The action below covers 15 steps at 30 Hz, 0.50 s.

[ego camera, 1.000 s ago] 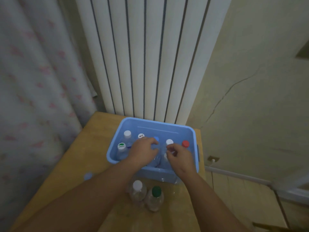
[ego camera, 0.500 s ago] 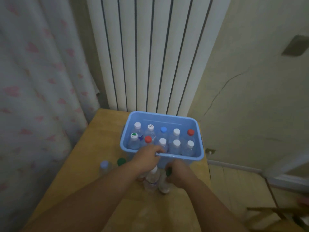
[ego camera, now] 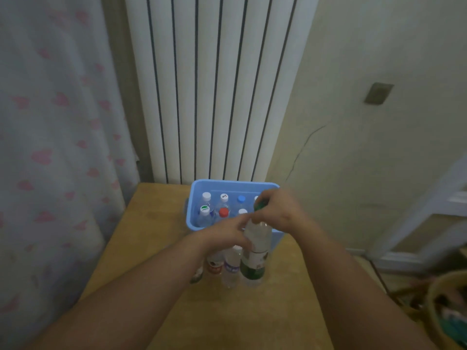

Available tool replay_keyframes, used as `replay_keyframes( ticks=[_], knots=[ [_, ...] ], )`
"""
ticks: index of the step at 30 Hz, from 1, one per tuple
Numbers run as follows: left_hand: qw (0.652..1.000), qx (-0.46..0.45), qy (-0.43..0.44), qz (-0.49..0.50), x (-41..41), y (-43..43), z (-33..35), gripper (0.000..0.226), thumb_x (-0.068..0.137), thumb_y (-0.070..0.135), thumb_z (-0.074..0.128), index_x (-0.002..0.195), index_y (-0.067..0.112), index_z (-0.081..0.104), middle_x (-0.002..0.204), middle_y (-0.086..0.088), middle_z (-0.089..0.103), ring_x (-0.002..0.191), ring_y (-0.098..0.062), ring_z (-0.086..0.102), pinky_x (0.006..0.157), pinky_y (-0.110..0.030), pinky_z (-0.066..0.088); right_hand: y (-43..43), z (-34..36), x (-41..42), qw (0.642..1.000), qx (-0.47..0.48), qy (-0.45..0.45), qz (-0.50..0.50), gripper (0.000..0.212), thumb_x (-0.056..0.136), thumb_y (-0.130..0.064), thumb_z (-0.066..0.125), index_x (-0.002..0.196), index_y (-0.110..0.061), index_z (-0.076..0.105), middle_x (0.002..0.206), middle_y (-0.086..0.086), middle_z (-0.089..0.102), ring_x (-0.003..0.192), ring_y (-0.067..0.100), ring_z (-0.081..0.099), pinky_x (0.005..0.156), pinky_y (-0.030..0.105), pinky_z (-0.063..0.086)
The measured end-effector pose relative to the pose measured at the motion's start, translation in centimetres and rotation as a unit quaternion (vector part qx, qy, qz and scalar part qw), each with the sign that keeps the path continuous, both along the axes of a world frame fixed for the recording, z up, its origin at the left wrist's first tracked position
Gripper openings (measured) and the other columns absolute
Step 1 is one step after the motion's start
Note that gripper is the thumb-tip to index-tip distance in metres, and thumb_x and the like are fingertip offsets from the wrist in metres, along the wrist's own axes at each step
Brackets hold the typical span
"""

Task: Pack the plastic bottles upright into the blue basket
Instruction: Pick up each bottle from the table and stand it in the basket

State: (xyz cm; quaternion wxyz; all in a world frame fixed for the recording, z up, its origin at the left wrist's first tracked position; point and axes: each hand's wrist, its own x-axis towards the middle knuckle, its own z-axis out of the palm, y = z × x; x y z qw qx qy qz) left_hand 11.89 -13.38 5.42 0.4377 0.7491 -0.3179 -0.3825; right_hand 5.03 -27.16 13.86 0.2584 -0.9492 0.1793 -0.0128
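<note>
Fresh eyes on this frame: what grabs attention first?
The two hands meeting mid-frame: the right hand grips a green-capped bottle by its neck, lifted at the blue basket's near edge, with the left hand at its side. Behind them, upright capped bottles already fill the basket; a few more bottles stand on the wooden table below.

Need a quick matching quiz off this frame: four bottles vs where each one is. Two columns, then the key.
1. green-capped bottle
2. red-capped bottle
3. blue-capped bottle
4. purple-label bottle

A. back row of the blue basket
B. held at the neck by the right hand
C. on the table, under the left hand
D. front row of the basket

Pairs: 1-B, 2-D, 3-A, 4-C
</note>
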Motion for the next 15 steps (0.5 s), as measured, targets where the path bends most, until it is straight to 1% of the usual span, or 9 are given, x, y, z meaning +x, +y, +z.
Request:
replay_keyframes(
  ticks=[3,5,8,10,12,15],
  knots=[
    [1.000,-0.023,-0.009,0.017,-0.2,1.3,0.5,0.074,0.061,0.045,0.083,0.128,0.047,0.050,0.126,0.009,0.062,0.118,-0.017,0.059,0.099,-0.045,0.052,1.7,0.7,-0.8,0.998,0.018,-0.051,-0.028,0.022,0.068,-0.029,0.079,0.084,-0.020,0.067,0.074,-0.008,0.061,0.067,0.006,0.058,0.052,0.018,0.043],
    [0.998,-0.038,-0.015,0.040,-0.4,2.3,0.8,0.074,0.057,0.049,0.085,0.123,0.048,0.052,0.125,0.009,0.062,0.116,-0.016,0.060,0.097,-0.045,0.054,2.8,0.6,-1.0,0.996,0.015,-0.073,-0.040,0.024,0.067,-0.034,0.079,0.083,-0.020,0.068,0.073,-0.007,0.063,0.065,0.006,0.058,0.052,0.019,0.042],
    [0.997,-0.055,-0.010,0.061,-0.5,3.9,1.0,0.079,0.055,0.046,0.086,0.126,0.041,0.051,0.125,0.008,0.062,0.116,-0.017,0.061,0.096,-0.045,0.054,4.3,0.5,-1.0,0.994,0.008,-0.089,-0.055,0.027,0.066,-0.038,0.078,0.083,-0.020,0.067,0.075,-0.005,0.065,0.070,0.009,0.061,0.061,0.025,0.051],
    [0.995,-0.061,-0.018,0.078,-0.8,4.8,1.4,0.078,0.055,0.044,0.086,0.126,0.038,0.052,0.122,0.008,0.064,0.113,-0.017,0.062,0.095,-0.045,0.055,5.1,0.5,-0.9,0.994,0.002,-0.096,-0.057,0.029,0.066,-0.039,0.078,0.084,-0.019,0.067,0.075,-0.003,0.066,0.071,0.012,0.062,0.066,0.030,0.054],
    [0.993,-0.068,-0.026,0.091,-1.0,5.4,1.7,0.070,0.062,0.039,0.086,0.124,0.037,0.054,0.119,0.009,0.066,0.111,-0.016,0.063,0.094,-0.044,0.056,5.6,0.5,-0.8,0.993,0.005,-0.104,-0.057,0.030,0.067,-0.041,0.078,0.082,-0.018,0.067,0.074,-0.002,0.067,0.070,0.014,0.063,0.065,0.031,0.055],
    [0.991,-0.072,-0.040,0.106,-1.0,5.9,2.0,0.057,0.072,0.026,0.083,0.121,0.038,0.058,0.114,0.012,0.069,0.109,-0.013,0.065,0.093,-0.042,0.056,6.1,0.5,-0.6,0.993,0.007,-0.108,-0.055,0.034,0.066,-0.047,0.079,0.081,-0.019,0.065,0.071,-0.005,0.063,0.069,0.012,0.061,0.059,0.025,0.049]
  ],
)
